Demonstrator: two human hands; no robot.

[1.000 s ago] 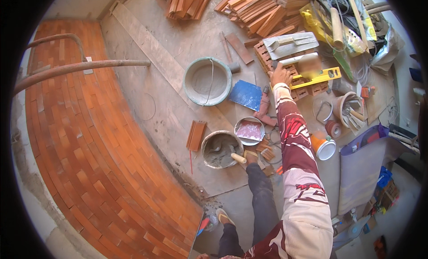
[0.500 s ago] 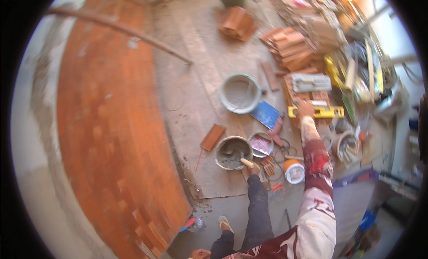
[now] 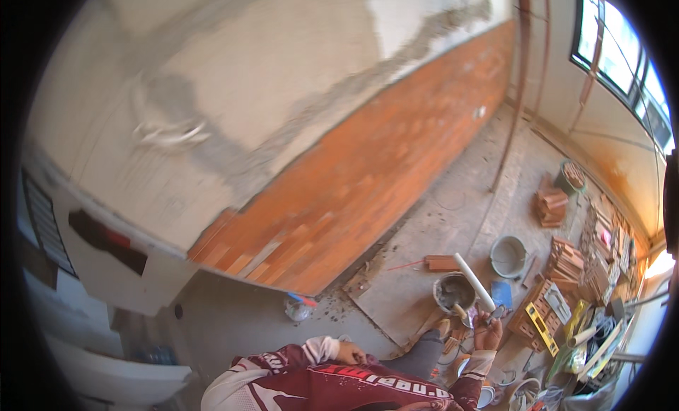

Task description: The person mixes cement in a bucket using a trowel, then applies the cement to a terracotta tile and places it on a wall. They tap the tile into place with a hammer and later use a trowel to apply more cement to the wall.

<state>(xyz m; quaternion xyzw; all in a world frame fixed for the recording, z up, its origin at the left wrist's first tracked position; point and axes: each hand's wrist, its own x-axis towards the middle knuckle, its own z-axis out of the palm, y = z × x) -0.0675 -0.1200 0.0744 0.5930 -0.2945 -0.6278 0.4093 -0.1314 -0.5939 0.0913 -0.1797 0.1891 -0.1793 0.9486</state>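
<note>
My right hand (image 3: 486, 331) is closed on a tool with a long white cylinder (image 3: 472, 278) and a darker end piece, raised over the floor beside a bucket of grey mortar (image 3: 453, 298) with a wooden handle in it. My left hand (image 3: 351, 354) is held against the front of my body, fingers curled; whether anything is in them I cannot make out. Near my right hand lie a blue board (image 3: 501, 295), a yellow spirit level (image 3: 540, 327) and a grey float (image 3: 557, 301) on hollow bricks. A round grey tub (image 3: 508, 259) stands farther back.
An orange brick-tiled band (image 3: 375, 177) runs along the bare plaster wall (image 3: 269, 71). A leaning pole (image 3: 509, 156), stacks of terracotta pieces (image 3: 550, 209) and a bucket (image 3: 569, 176) are at the back, below a window (image 3: 615, 50). Cluttered tools (image 3: 590, 351) fill the right; a toilet (image 3: 117, 372) is lower left.
The view has swung up and left toward the wall and window. My right hand has lifted the white cylindrical tool away from the bricks, while the yellow level stays there. My left hand now shows higher.
</note>
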